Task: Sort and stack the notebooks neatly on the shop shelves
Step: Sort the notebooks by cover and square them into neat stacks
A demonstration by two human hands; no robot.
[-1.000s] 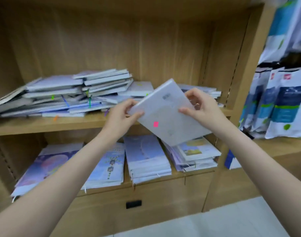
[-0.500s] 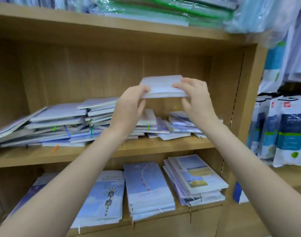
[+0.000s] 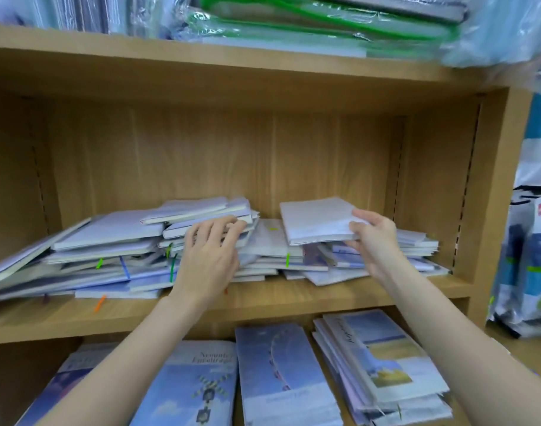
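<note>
A pale white notebook [image 3: 315,221] lies flat on top of the low right-hand pile on the middle shelf [image 3: 263,299]. My right hand [image 3: 370,238] grips its near right corner, thumb on top and fingers underneath. My left hand [image 3: 212,252] has its fingers spread and curved, touching the edge of the untidy left pile of pale lilac notebooks [image 3: 115,247]. That pile leans and fans out to the left, with coloured ribbon markers sticking out.
The shelf below holds neat stacks of blue-covered notebooks [image 3: 281,376] and a fanned stack at right [image 3: 383,364]. Plastic-wrapped goods [image 3: 309,23] sit on the top shelf. Hanging packets [image 3: 533,256] fill the rack right of the shelf's side wall.
The notebook, held up in both hands before, has come down onto the right pile. My left hand let go of it and moved left to the other pile. The view has tilted upward.
</note>
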